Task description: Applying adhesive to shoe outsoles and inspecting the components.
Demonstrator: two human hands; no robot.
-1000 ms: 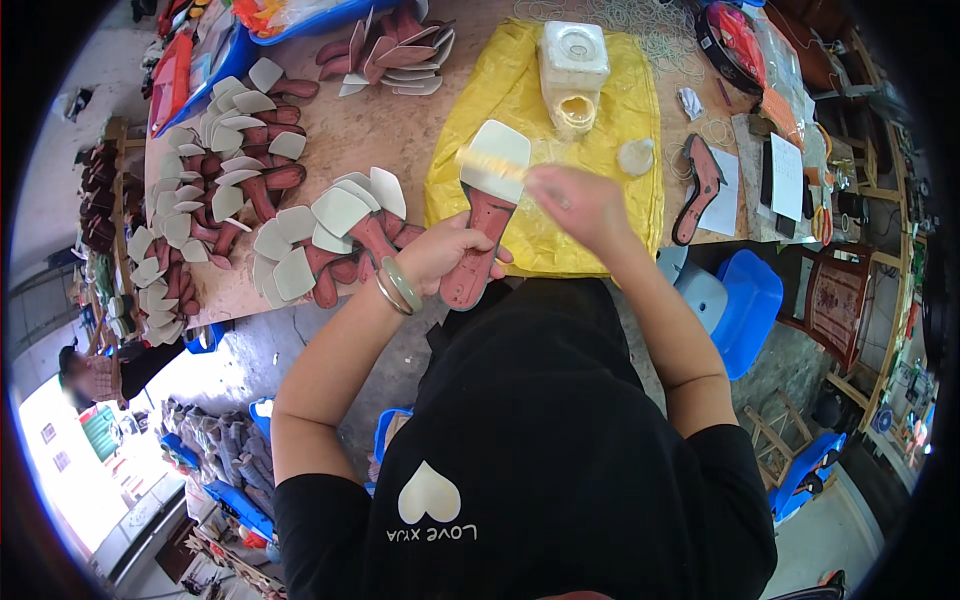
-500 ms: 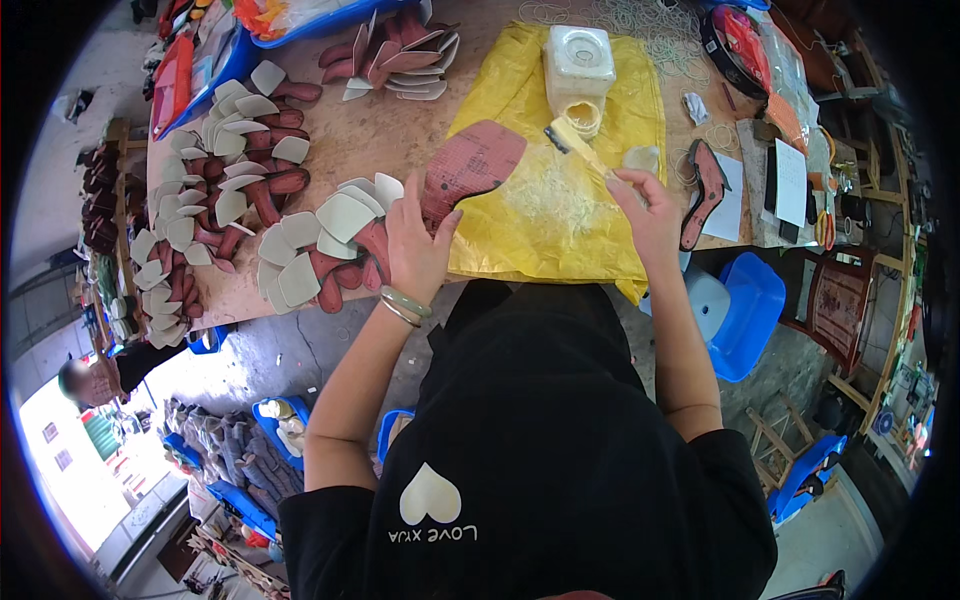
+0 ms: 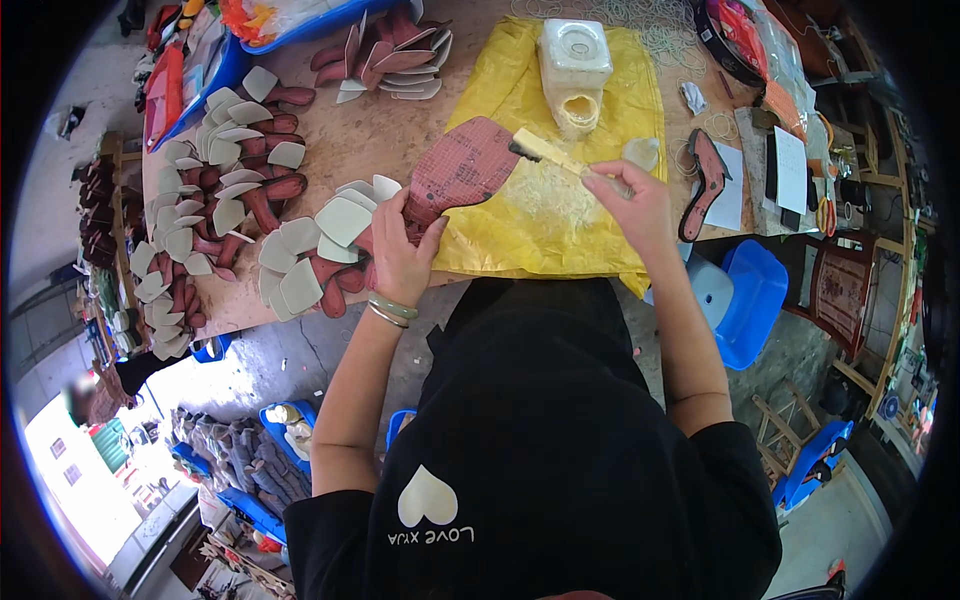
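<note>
1. Closed between thumb and fingers, the left hand has the insole near its narrow part. How far the fingers reach below it, I cannot tell.

2. Fingers of the right hand are closed on the handle of the brush.

3. Insole position: its broad end is over the yellow sheet, with the red side up. Its narrow end goes under the left hand, just beside the pile of pale-tipped insoles. I would turn it a little away from this pile, so that no smear gets on the others.

4. Brush position: its dark tip is at the right edge of the broad end. Whether it touches, I cannot tell. In my judgement, light and even strokes from the middle toward the edge serve best, because a stroke coming inward can push the coating over the rim.

5. Left fingers are rather well placed, I think: they are behind the broad part, away from the brush. A firm but not bending hold should be enough.

6. Open mouth of the jar is near the brush, so wiping extra coating on its rim would be easy.
</note>
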